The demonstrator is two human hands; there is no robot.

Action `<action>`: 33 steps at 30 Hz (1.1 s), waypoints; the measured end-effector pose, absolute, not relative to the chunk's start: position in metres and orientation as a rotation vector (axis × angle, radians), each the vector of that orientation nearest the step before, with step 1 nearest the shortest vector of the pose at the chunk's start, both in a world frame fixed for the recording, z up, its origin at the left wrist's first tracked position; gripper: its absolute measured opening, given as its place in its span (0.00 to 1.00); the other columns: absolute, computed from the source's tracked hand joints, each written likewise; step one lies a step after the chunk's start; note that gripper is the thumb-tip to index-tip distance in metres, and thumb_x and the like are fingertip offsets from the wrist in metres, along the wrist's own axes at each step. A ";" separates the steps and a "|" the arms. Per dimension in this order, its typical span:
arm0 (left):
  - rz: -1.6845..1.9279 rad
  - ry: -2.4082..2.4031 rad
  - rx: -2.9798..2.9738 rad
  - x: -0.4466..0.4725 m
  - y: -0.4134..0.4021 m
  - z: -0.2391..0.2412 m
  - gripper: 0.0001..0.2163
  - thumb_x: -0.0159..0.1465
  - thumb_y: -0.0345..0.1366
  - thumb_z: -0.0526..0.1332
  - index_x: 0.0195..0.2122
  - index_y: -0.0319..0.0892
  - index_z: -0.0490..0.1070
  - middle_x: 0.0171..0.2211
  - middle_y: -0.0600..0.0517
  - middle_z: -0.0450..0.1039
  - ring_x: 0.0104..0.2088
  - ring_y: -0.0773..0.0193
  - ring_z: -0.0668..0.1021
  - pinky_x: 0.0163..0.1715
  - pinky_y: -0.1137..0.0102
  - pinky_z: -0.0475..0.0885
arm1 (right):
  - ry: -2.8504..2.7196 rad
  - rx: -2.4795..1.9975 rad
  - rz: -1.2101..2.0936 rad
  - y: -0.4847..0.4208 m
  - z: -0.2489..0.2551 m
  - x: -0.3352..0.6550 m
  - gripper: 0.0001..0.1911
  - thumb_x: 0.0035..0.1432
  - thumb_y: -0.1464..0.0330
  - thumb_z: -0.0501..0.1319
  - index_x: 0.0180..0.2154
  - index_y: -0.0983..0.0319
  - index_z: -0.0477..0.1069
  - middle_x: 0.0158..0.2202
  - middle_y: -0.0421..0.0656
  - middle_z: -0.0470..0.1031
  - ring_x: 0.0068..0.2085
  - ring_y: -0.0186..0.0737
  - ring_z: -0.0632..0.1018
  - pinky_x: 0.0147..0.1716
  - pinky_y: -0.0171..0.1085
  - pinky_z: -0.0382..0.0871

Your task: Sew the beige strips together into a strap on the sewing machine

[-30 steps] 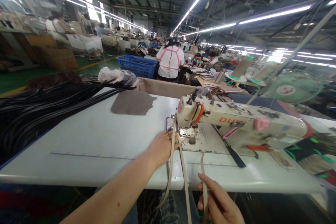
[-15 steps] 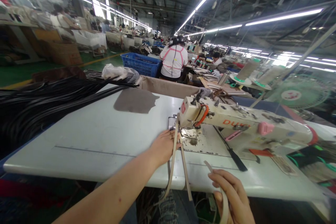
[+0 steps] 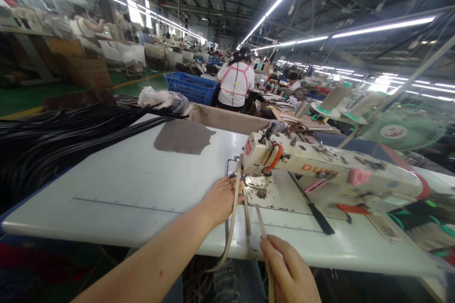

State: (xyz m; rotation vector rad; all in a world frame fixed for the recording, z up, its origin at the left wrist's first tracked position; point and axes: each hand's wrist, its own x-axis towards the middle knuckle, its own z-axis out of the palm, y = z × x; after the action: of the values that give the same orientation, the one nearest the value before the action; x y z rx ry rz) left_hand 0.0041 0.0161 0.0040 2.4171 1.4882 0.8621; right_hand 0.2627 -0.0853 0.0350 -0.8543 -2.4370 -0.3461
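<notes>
My left hand (image 3: 220, 198) lies on the white table (image 3: 135, 189) just left of the sewing machine's (image 3: 320, 168) needle, fingers closed against a beige strap (image 3: 234, 208) that loops from the needle area down over the table edge. My right hand (image 3: 289, 272) is at the table's front edge, pinching a second beige strap (image 3: 260, 220) whose end points up toward the needle. The machine head stands cream-coloured with orange lettering, right of both hands.
A heap of black straps (image 3: 53, 142) covers the table's left side. A grey leather piece (image 3: 183, 136) lies at the back. Beyond are a blue crate (image 3: 192, 87), a seated person in white (image 3: 235, 83), thread cones (image 3: 332, 97) and a green fan (image 3: 403, 128).
My right hand moved left and closer to the needle, bringing its strap end up onto the table. My left hand stayed by the needle. The view shifted slightly.
</notes>
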 end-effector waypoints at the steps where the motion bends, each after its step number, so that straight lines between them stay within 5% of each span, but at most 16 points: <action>1: 0.868 1.488 2.417 0.004 0.016 0.004 0.16 0.76 0.43 0.55 0.60 0.45 0.73 0.61 0.45 0.76 0.64 0.53 0.75 0.69 0.55 0.64 | -2.454 -0.855 -0.361 -0.085 0.032 0.260 0.19 0.68 0.76 0.54 0.55 0.61 0.75 0.44 0.53 0.85 0.44 0.49 0.86 0.43 0.43 0.85; 33: 0.784 1.516 2.487 0.004 0.015 0.007 0.17 0.76 0.41 0.55 0.61 0.43 0.73 0.62 0.44 0.75 0.63 0.53 0.76 0.67 0.55 0.67 | -2.497 -0.936 -0.163 -0.042 0.033 0.227 0.20 0.67 0.80 0.52 0.56 0.65 0.71 0.46 0.53 0.79 0.44 0.47 0.81 0.44 0.44 0.83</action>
State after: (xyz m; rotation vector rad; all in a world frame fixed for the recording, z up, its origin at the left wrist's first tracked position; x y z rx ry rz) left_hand 0.0038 0.0152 0.0068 2.4871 1.5164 0.7840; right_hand 0.2273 -0.0416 0.0332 -0.9358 -2.4969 -0.1632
